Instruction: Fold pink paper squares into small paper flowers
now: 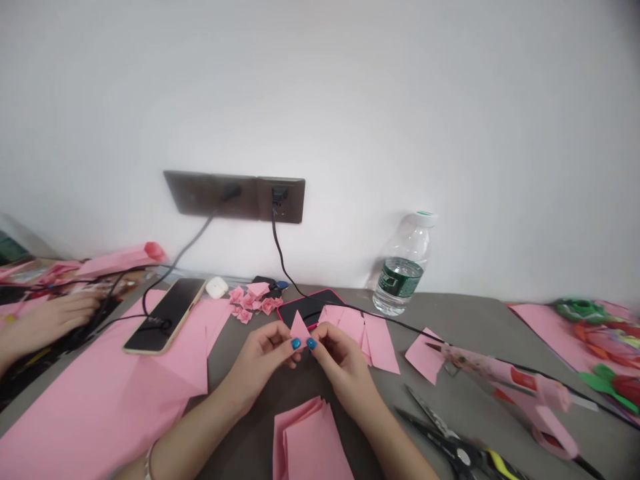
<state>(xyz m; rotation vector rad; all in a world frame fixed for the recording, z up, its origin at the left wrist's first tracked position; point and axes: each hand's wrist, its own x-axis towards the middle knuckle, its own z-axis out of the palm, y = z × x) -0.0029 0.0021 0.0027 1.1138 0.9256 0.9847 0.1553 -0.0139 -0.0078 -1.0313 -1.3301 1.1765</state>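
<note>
- The left hand [260, 360] and right hand [343, 367] pinched a folded pink paper triangle [300, 330] at its base.
- It looked light, soft, and easily creased.
- A paper stack [310, 440] lay below the grip.

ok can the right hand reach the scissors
Probably yes: only bare grey tabletop separates the right hand from the scissors, though it is pinching a small pink paper triangle and would have to let go.
</note>
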